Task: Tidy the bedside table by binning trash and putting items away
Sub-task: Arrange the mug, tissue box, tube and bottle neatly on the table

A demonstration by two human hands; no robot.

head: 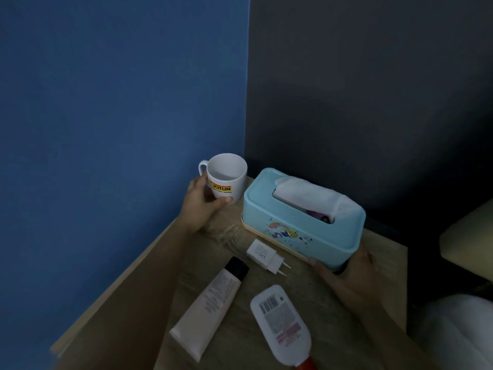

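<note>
My left hand (pixel 198 202) grips a white mug (pixel 226 176) with a yellow label, at the far left corner of the wooden bedside table (pixel 320 303). My right hand (pixel 352 273) holds the near right end of a light blue tissue box (pixel 301 222), from which a white tissue sticks up. Between my arms lie a white charger plug (pixel 262 255), a cream tube with a black cap (pixel 210 305) and a white bottle with a red cap (pixel 282 324), label side up.
A blue wall stands to the left and a dark grey wall behind the table. A pale bed edge (pixel 466 241) shows at the right, with white fabric (pixel 458 329) below it. The table's left edge runs diagonally toward me.
</note>
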